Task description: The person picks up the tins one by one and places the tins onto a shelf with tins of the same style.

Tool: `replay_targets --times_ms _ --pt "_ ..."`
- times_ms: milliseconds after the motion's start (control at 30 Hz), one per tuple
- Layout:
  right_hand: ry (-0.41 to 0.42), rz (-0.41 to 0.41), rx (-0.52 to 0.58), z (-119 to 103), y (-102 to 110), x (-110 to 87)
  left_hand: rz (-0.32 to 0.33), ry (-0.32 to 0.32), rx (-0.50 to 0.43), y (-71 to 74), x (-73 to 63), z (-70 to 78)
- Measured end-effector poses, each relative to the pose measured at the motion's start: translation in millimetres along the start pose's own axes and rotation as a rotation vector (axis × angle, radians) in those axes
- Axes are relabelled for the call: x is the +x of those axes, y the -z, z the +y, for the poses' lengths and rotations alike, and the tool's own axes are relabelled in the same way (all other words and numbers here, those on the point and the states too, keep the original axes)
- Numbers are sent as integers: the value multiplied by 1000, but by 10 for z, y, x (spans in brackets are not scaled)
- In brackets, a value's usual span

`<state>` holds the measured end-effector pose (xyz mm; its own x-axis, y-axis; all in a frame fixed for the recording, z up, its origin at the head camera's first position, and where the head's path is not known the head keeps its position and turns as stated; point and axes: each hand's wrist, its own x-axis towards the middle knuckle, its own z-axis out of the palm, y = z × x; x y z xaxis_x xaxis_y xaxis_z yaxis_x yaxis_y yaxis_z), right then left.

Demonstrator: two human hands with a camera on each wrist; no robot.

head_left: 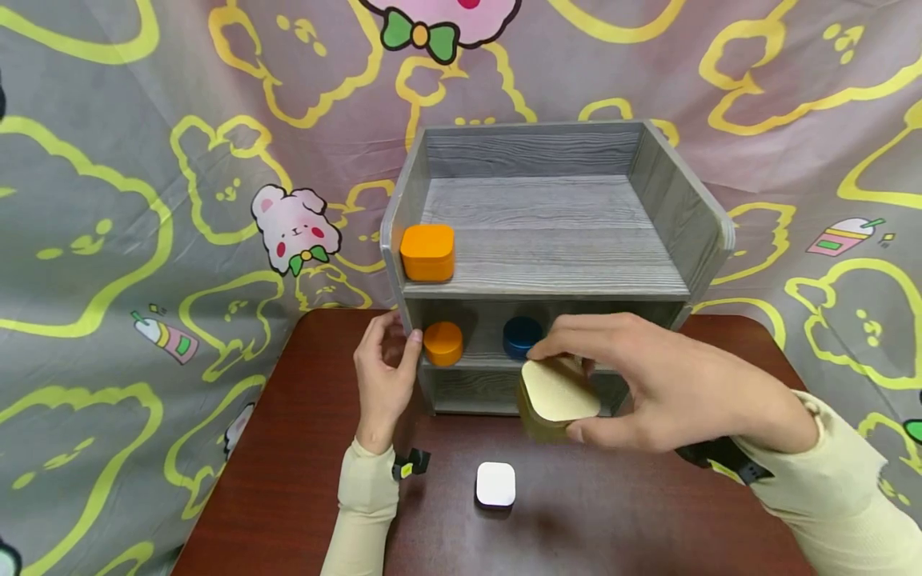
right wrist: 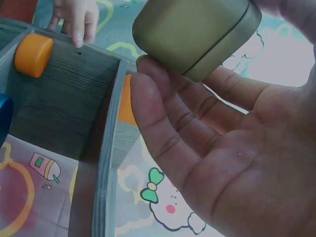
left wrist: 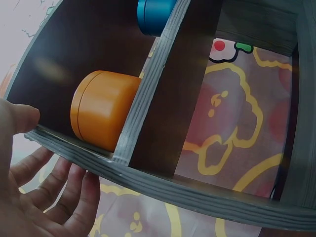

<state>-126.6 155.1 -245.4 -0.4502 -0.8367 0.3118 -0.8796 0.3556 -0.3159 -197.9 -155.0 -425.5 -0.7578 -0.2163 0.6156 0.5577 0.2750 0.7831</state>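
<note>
Gold container [head_left: 560,392] pinched in the right hand [head_left: 641,384], thumb and fingers parted by its width

In the head view it hangs at five o'clock from the blue container [head_left: 522,336]; the left hand [head_left: 383,384] grips the grey shelf [head_left: 555,232] at its eight o'clock edge.

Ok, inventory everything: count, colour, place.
Table: 1, brown, lower head view
Cloth: 1, grey and yellow, behind table
Shelf: 1, grey, on table
Top box: 1, orange, shelf top, left
Left round box: 1, orange, middle level
Right round box: 1, blue, middle level
Held box: 1, gold, before shelf
Table box: 1, white top, on table
Wrist straps: 2, black, wrists
Sleeves: 2, cream, arms
Left hand: 1, bare, gripping shelf side
Right hand: 1, bare, holding held box
</note>
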Motion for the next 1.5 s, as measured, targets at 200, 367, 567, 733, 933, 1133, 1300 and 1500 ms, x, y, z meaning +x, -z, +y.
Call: replay_targets --times_ms 200,367,567,733,933,1133,1300,1500 --pt "31 -39 -4 48 176 120 0 1 -3 1 7 10" --pt "18 -48 -27 69 303 186 -2 1 -13 -3 3 10" --pt "-41 -91 -63 126 503 317 -3 3 -17 6 -13 -9" --pt "-119 -125 -88 193 642 444 -4 4 -3 22 -15 -8" --pt "-214 -151 -77 280 758 562 -4 14 4 20 1 0" --pt "-306 -190 -113 408 853 679 -7 21 -11 5 9 1" --pt "-406 -254 -134 499 910 796 -4 15 -8 2 11 -3" --pt "-474 -338 -181 606 953 947 1 9 -11 3 19 -19"
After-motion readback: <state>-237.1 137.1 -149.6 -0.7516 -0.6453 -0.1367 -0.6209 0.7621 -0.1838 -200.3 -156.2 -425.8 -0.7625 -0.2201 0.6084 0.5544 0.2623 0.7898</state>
